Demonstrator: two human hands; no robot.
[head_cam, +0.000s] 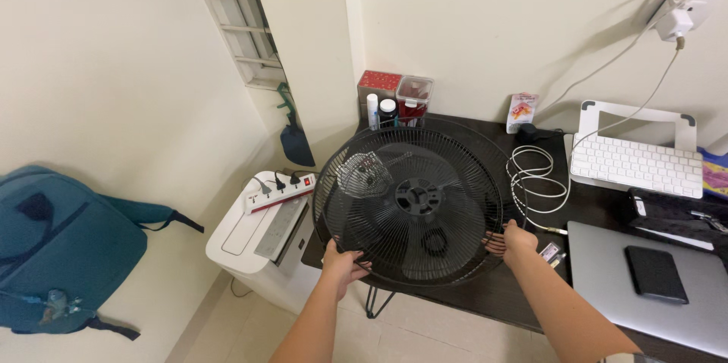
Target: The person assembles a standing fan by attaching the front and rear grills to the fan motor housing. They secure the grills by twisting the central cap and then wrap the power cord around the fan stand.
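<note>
Here, the lines:
Grille (413,200): round black fan guard of thin wire spokes, with a dark hub in the middle; through it a second, small wire piece shows at the upper left.
Place: it lies over the left end of the dark desk (591,207), its left rim past the desk's left edge, above the white appliance (262,245).
Left hand (343,260): fingers closed on the lower left rim, arm coming up from below.
Right hand (516,240): fingers closed on the lower right rim, arm stretched from the lower right.
Near it: a coiled white cable (537,181) just beside the right rim; jars (398,101) at the desk's back edge; a keyboard (635,166) and a laptop (644,287) further right.
</note>
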